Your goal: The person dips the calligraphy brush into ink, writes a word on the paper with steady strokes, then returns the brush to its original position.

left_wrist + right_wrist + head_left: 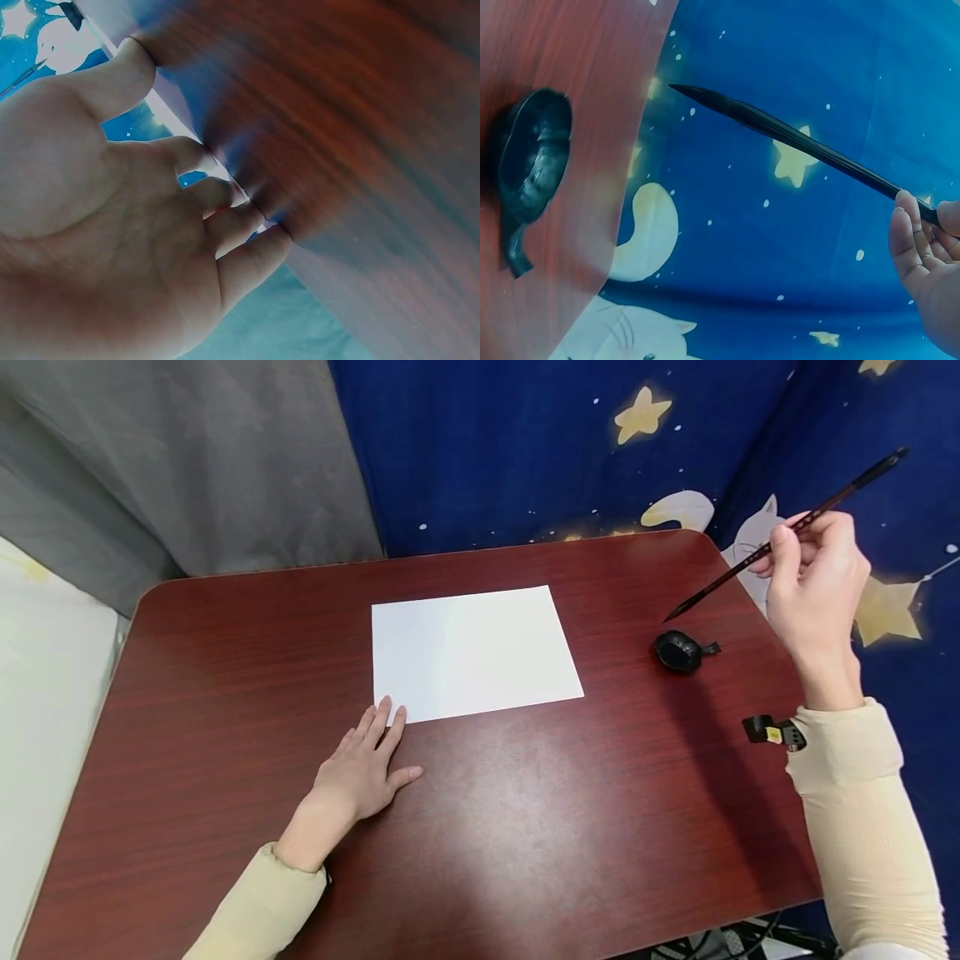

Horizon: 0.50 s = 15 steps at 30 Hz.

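Observation:
My right hand (819,585) pinches a dark calligraphy brush (731,574) partway along its handle. The brush slants down to the left, its dark pointed tip (694,91) in the air over a small black ink dish (678,652) with a short handle. In the right wrist view the dish (536,154) shows a shiny inside. A white sheet of paper (476,652) lies flat on the table. My left hand (356,772) rests with spread fingers at the paper's near left corner, its fingertips on the corner and the thumb on the wood.
The reddish-brown table (225,693) has a rounded far edge. Behind it hang a grey curtain (225,460) and a blue curtain (495,452) with stars. Cables (735,939) show below the near right edge.

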{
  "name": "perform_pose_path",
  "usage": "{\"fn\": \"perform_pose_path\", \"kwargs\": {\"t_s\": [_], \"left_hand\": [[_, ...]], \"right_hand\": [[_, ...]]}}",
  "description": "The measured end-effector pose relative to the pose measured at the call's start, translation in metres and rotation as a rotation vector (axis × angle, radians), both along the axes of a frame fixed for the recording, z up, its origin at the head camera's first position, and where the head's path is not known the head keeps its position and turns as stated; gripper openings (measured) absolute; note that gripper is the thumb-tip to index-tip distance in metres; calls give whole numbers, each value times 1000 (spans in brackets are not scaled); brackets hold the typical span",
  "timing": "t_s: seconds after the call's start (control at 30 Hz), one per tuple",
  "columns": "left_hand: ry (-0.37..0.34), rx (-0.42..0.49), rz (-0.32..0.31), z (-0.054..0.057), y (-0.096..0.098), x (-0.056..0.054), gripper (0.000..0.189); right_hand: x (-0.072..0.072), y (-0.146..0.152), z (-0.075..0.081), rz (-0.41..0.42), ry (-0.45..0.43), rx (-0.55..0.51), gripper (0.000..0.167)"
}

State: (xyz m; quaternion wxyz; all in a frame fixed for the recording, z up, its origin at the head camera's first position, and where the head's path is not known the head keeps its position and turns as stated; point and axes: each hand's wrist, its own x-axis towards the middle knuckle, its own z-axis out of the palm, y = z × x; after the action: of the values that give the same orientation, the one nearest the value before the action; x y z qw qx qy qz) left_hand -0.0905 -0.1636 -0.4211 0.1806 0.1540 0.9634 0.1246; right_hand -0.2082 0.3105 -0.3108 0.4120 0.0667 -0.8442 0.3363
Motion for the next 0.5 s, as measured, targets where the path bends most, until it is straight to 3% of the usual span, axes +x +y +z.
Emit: {"fn": "perform_pose_path", "kwargs": {"t_s": [0.5], "left_hand": [[-3,1,0,2,1,0,78]], "right_hand": [[-7,-32,15,77,48,44,23]]}}
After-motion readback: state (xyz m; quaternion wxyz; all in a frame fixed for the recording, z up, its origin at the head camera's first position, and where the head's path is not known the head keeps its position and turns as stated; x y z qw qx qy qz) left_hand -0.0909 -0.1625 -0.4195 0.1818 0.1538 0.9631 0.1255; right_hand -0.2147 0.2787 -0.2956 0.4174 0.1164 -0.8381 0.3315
